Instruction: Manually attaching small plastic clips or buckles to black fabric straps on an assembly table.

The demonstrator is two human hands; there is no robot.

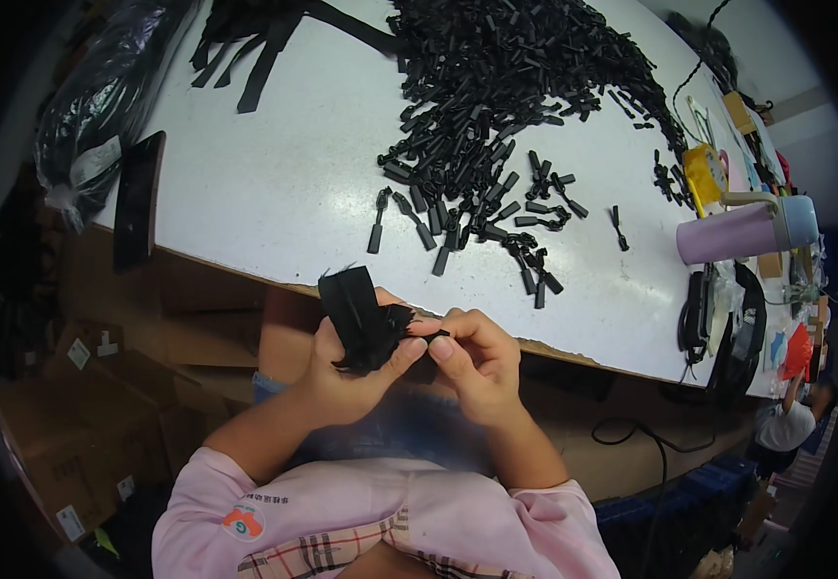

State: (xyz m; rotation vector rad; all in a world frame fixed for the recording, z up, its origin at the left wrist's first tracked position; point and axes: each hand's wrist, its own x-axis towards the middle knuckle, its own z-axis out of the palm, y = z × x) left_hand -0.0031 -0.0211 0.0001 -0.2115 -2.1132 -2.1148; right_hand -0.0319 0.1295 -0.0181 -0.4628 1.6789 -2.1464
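Note:
In front of the table edge, my left hand (347, 391) is closed around a bundle of black fabric strips (349, 304), which look like zipper tape. Their cut ends stick up above the fingers. Close beside it, my right hand (485, 367) pinches a small black piece (436, 335) between thumb and fingertips, and the left thumb meets it there. Fingers cover most of this piece, so its kind does not show. On the white table (265, 183) beyond lies a large heap of black zipper pulls (496, 96), with several loose ones at its near side.
More black strips (255, 68) lie at the far left, near a plastic bag (100, 116) and a dark flat bar (137, 203). A purple bottle (728, 234) lies at the right by a yellow object (704, 174). Cardboard boxes (91, 434) stand lower left. Another person (786, 425) is far right.

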